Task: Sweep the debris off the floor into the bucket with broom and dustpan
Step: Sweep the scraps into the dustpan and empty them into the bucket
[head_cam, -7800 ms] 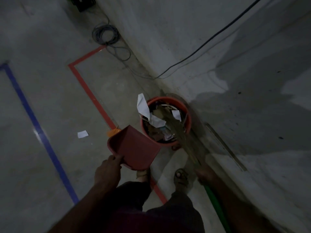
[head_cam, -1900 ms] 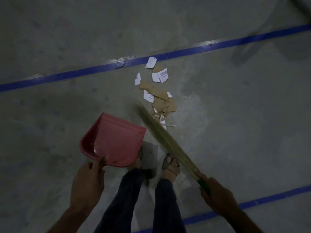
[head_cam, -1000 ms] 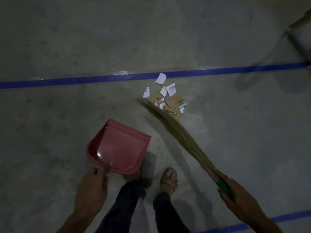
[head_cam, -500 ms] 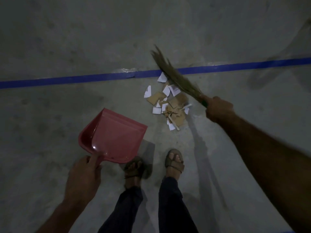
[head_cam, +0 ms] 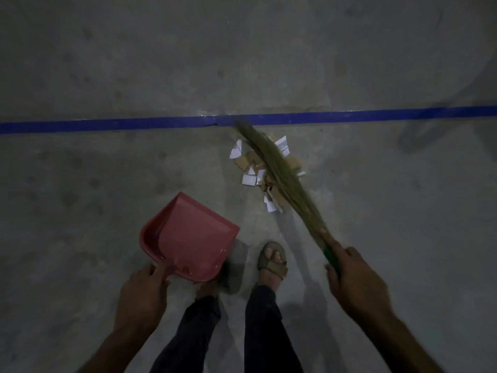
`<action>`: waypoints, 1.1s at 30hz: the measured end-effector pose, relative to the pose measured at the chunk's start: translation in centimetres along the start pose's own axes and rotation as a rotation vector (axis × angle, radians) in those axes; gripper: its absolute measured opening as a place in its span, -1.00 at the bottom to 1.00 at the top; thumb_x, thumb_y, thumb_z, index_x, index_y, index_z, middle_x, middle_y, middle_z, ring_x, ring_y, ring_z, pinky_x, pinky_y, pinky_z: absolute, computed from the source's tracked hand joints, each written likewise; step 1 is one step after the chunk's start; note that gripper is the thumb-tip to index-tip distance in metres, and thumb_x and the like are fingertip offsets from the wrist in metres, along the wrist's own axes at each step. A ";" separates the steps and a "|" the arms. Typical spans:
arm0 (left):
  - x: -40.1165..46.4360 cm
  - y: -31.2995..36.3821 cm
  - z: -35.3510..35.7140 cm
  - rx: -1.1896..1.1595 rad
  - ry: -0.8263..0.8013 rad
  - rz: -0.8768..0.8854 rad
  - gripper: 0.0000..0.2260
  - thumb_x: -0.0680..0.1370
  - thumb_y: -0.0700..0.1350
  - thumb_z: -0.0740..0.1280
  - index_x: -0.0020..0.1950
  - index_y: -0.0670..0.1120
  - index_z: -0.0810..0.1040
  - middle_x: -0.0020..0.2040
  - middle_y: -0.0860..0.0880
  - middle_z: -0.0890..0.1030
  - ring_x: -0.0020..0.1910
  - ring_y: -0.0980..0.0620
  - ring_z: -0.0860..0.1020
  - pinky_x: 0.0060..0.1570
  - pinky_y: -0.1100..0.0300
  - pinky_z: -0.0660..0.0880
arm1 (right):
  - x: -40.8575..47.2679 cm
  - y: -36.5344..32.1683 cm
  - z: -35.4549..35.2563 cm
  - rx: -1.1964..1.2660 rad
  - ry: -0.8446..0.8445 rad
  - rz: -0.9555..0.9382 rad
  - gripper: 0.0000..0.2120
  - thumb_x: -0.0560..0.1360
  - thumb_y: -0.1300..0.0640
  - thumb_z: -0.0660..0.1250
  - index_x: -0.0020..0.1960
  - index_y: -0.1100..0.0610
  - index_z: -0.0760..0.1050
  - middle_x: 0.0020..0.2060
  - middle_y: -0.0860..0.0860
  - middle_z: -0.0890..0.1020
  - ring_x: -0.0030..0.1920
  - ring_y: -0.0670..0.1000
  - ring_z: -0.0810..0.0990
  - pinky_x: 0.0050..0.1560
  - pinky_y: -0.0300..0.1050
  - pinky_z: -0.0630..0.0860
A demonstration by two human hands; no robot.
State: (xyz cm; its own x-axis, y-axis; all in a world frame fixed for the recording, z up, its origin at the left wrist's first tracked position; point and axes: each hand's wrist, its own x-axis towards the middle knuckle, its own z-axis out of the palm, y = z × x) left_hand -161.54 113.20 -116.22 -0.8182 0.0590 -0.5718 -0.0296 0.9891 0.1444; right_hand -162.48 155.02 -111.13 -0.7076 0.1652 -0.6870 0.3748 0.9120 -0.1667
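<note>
A heap of debris (head_cam: 258, 168), white paper scraps and brown cardboard bits, lies on the concrete floor just below a blue tape line. My right hand (head_cam: 352, 281) grips the green handle of a straw broom (head_cam: 279, 173), whose bristles lie diagonally across the heap with the tip at the tape. My left hand (head_cam: 144, 294) holds the handle of a red dustpan (head_cam: 188, 238), tilted, held to the lower left of the heap and apart from it. The bucket is out of view.
A blue tape line (head_cam: 107, 124) runs across the floor from left to right. My sandalled right foot (head_cam: 272, 258) stands below the heap; the left foot (head_cam: 207, 288) is partly hidden under the dustpan. A dim shadow lies at the far right edge.
My right hand has drawn back toward me, pulling the broom down over the heap. The dustpan stays held at the lower left. Earlier I stood at the bucket by the wall.
</note>
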 end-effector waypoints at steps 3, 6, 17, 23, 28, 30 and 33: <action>0.5 -0.5 0.1 0.031 0.006 0.017 -0.62 0.42 -0.14 0.35 0.24 0.03 0.56 -0.26 -0.02 0.48 -0.34 -0.13 0.46 -0.37 0.10 0.36 | 4.2 -3.0 2.8 0.100 -0.018 -0.056 -0.35 0.61 0.00 0.19 0.57 -0.30 -0.04 -0.11 -0.04 0.38 -0.20 -0.05 0.44 -0.28 -0.14 0.38; 1.3 -1.1 -0.2 0.072 0.004 0.017 -0.59 0.42 -0.20 0.46 0.26 -0.01 0.56 -0.24 -0.05 0.49 -0.32 -0.14 0.46 -0.36 0.08 0.38 | 5.9 -3.8 4.6 0.156 -0.101 -0.043 -0.41 0.62 -0.06 0.16 0.58 -0.23 0.00 -0.06 -0.01 0.40 -0.12 0.00 0.45 -0.19 -0.10 0.38; 19.1 -1.8 -0.6 0.297 -0.057 0.210 -0.70 0.52 -0.11 0.34 0.25 -0.01 0.57 -0.03 -0.17 0.57 -0.13 -0.26 0.59 -0.25 0.04 0.44 | 1.6 6.7 7.4 0.288 0.056 0.172 -0.32 0.61 -0.03 0.21 0.54 -0.37 -0.13 -0.08 -0.05 0.45 -0.17 -0.04 0.50 -0.17 0.00 0.52; 31.0 -0.9 -1.7 0.476 -0.027 0.371 -0.70 0.53 -0.18 0.34 0.23 0.06 0.59 0.10 -0.08 0.61 -0.01 -0.19 0.60 -0.13 0.04 0.51 | 6.3 9.4 11.9 0.244 0.000 0.223 -0.34 0.63 -0.03 0.19 0.59 -0.24 -0.12 -0.05 0.01 0.45 -0.16 -0.02 0.47 -0.18 -0.05 0.46; 35.2 2.3 -1.3 0.603 -0.068 0.572 -0.68 0.55 -0.13 0.38 0.29 0.10 0.56 0.16 -0.08 0.57 0.04 -0.19 0.56 -0.14 0.08 0.45 | 8.1 7.7 15.6 0.299 -0.022 0.125 -0.28 0.60 0.08 0.29 0.62 -0.11 -0.04 -0.02 0.06 0.51 -0.16 0.01 0.50 -0.18 -0.08 0.46; 35.3 3.9 -0.1 0.599 -0.052 0.627 -0.67 0.54 -0.13 0.39 0.30 0.07 0.56 0.15 -0.11 0.57 0.03 -0.24 0.55 -0.16 0.03 0.48 | 8.3 6.8 16.4 0.356 -0.013 0.110 -0.27 0.59 0.07 0.30 0.61 -0.13 -0.04 -0.02 0.01 0.47 -0.13 0.01 0.50 -0.14 -0.06 0.49; 34.1 7.6 2.5 0.531 -0.090 0.626 -0.67 0.56 -0.13 0.37 0.33 0.03 0.53 0.18 -0.14 0.55 0.08 -0.27 0.54 -0.10 -0.02 0.48 | 8.5 5.5 17.2 0.405 -0.048 0.069 -0.26 0.60 0.06 0.29 0.61 -0.17 -0.07 -0.03 0.00 0.48 -0.15 -0.04 0.47 -0.18 -0.13 0.45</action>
State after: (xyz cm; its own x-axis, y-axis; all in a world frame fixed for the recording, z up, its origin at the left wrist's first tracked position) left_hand -188.24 123.06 -136.66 -0.5428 0.6090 -0.5783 0.7107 0.7000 0.0700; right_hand -156.12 154.97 -130.02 -0.6471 0.1946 -0.7372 0.6331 0.6759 -0.3773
